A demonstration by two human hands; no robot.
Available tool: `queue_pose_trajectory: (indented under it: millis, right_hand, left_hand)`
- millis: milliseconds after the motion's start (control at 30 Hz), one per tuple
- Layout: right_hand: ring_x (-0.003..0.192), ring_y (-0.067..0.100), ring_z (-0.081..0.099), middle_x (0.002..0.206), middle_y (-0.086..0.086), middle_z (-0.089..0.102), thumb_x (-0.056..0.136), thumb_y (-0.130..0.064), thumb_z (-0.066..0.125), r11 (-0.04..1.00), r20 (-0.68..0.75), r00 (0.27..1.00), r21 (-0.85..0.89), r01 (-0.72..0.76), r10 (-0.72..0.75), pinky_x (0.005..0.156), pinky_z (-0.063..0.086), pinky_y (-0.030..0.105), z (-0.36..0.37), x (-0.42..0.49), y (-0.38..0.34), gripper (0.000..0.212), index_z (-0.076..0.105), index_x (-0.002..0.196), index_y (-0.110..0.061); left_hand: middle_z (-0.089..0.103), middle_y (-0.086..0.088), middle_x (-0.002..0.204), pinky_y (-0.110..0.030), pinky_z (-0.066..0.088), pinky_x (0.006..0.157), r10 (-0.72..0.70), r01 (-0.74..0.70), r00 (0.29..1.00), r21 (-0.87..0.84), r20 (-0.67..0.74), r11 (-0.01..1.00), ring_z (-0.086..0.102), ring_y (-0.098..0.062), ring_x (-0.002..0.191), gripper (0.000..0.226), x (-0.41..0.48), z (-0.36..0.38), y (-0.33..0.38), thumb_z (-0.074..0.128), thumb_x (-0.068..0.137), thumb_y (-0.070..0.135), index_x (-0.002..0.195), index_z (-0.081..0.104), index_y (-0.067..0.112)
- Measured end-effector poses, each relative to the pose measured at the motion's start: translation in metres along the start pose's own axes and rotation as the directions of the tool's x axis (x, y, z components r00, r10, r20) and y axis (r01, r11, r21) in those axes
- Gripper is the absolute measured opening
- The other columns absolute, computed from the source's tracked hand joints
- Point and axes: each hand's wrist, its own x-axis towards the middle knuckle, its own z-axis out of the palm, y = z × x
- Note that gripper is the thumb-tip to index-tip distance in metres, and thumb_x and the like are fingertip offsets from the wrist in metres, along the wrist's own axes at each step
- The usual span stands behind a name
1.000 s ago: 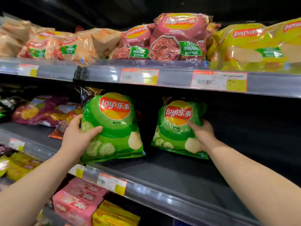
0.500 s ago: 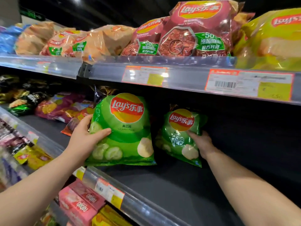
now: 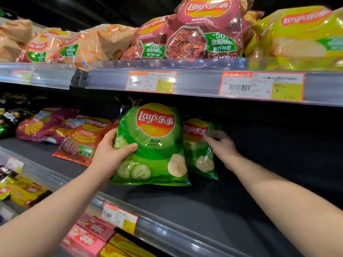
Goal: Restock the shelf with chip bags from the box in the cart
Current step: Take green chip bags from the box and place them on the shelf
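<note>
Green cucumber-flavour bag (image 3: 156, 145) is held by the left hand (image 3: 111, 153), thumb across the front and fingers curled round the L edge, hidden behind. The bag stands upright, logo out, low on the dark shelf deck (image 3: 185, 201); whether its base touches can't be told.

Judged step: facing up two bags. To do it well, the grip should probably stay light, b/c puffed foil creases and slips. The base should go down flat and square to the front rail (image 3: 167, 225). The right hand (image 3: 222, 145) can steady the second green bag (image 3: 198, 154), which stands behind and just R of the first and is partly hidden by it, so it doesn't topple. An orange-red bag (image 3: 83, 141) lies flat just to the L and needs room. Box and cart aren't in view.

Pose: both forearms reach forward and up into the bay. L wrist bends slightly inward. R hand is further back, fingers fairly straight w/ tips on the rear bag's R side. It looks like a press, not a grip.
</note>
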Motion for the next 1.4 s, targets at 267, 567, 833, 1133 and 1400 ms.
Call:
queue_pose_trajectory:
  millis: [267, 567, 833, 1133, 1400]
  right_hand:
    - [0.112, 0.020, 0.058, 0.127, -0.003, 0.059, 0.067, -0.060, 0.072, 0.976, 0.376, 0.912, 0.078, -0.205, 0.162, 0.087, 0.052, 0.043, -0.038, -0.051, -0.013, 0.073, 0.046, 0.129, -0.032]
    - [0.098, 0.022, 0.064, 0.113, 0.004, 0.067, 0.079, -0.026, 0.074, 0.971, 0.082, 0.977, 0.121, -0.204, 0.195, 0.073, 0.051, 0.034, -0.103, -0.061, 0.019, 0.048, 0.053, 0.121, -0.021]
    - [0.095, 0.023, 0.060, 0.117, 0.010, 0.063, 0.076, -0.016, 0.078, 0.981, -0.149, 0.973, 0.111, -0.162, 0.178, 0.073, 0.047, 0.029, -0.127, -0.051, 0.036, 0.059, 0.051, 0.128, -0.012]
    - [0.113, 0.031, 0.058, 0.126, 0.016, 0.059, 0.076, -0.016, 0.077, 0.980, -0.180, 0.965, 0.081, -0.181, 0.193, 0.089, 0.047, 0.035, -0.119, -0.025, 0.055, 0.064, 0.045, 0.130, -0.007]
    - [0.117, 0.033, 0.056, 0.128, 0.017, 0.056, 0.074, -0.012, 0.079, 0.966, -0.163, 0.953, 0.090, -0.242, 0.254, 0.097, 0.047, 0.041, -0.111, -0.007, 0.064, 0.074, 0.037, 0.134, -0.005]
  left_hand:
    - [0.067, -0.001, 0.101, -0.033, 0.055, 0.075, -0.063, 0.086, 0.978, -0.106, 0.196, 0.991, 0.068, -0.020, 0.091, 0.071, -0.002, 0.082, 0.005, 0.078, 0.059, 0.016, 0.123, 0.050, 0.017]
    - [0.057, -0.010, 0.135, -0.045, 0.048, 0.100, -0.187, 0.175, 0.887, 0.068, 0.422, 0.982, 0.059, -0.028, 0.116, 0.081, -0.008, 0.162, -0.001, 0.076, 0.078, 0.022, 0.146, 0.034, 0.020]
    - [0.037, -0.012, 0.150, -0.031, 0.036, 0.107, -0.113, -0.090, 0.876, 0.389, 0.469, 0.917, 0.043, -0.027, 0.133, 0.078, -0.008, 0.192, -0.001, 0.068, 0.084, 0.039, 0.148, 0.029, 0.017]
    - [0.024, -0.007, 0.157, -0.037, 0.031, 0.112, -0.119, -0.313, 0.893, 0.790, 0.433, 0.527, 0.030, -0.027, 0.141, 0.080, -0.004, 0.158, -0.009, 0.053, 0.087, 0.057, 0.151, 0.018, 0.026]
    - [0.022, -0.005, 0.156, -0.041, 0.024, 0.114, -0.137, -0.375, 0.890, 0.870, 0.434, 0.320, 0.023, -0.026, 0.143, 0.082, -0.003, 0.143, -0.013, 0.048, 0.086, 0.062, 0.151, 0.014, 0.026]
